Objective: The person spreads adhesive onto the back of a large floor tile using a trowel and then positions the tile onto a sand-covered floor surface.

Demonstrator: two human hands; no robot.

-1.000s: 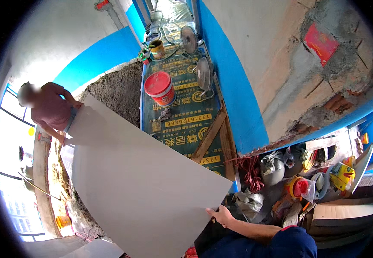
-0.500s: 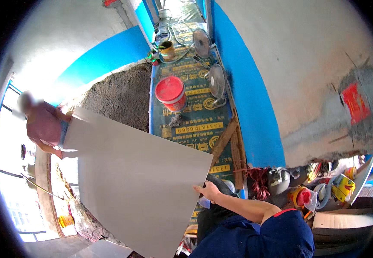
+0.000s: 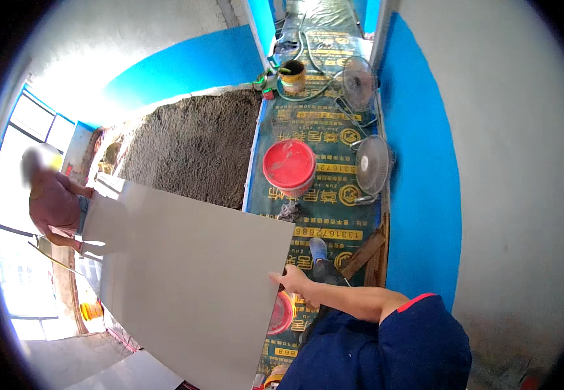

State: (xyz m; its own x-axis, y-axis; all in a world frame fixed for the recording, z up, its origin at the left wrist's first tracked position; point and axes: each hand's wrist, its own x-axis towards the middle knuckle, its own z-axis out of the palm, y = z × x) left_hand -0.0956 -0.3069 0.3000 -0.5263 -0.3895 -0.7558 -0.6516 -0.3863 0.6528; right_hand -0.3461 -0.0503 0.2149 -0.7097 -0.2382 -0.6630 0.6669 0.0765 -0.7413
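My right hand [image 3: 290, 281] grips the right edge of a large pale grey board [image 3: 175, 279] that slants across the lower left. A co-worker in a pink top [image 3: 58, 201] holds the board's far end with both hands. My left hand is not seen. Below my right arm a red rim of a bucket [image 3: 281, 312] peeks out beside the board, partly covered by it. My foot in a grey-blue shoe [image 3: 317, 248] is on the printed green floor covering [image 3: 278, 239] just past my hand.
A red bucket [image 3: 288, 164], two fans [image 3: 371, 166] and a smaller bucket with a hose [image 3: 292, 77] stand along the green walkway. Rough mortar [image 3: 191, 146] borders it on the left, a blue-and-white wall [image 3: 425, 162] on the right. Wooden planks [image 3: 366, 257] lie along the wall's foot.
My view has swung toward the walkway. The board's near corner and my gripping hand have shifted up and left in view, the co-worker down and left. My foot has appeared on the covering.
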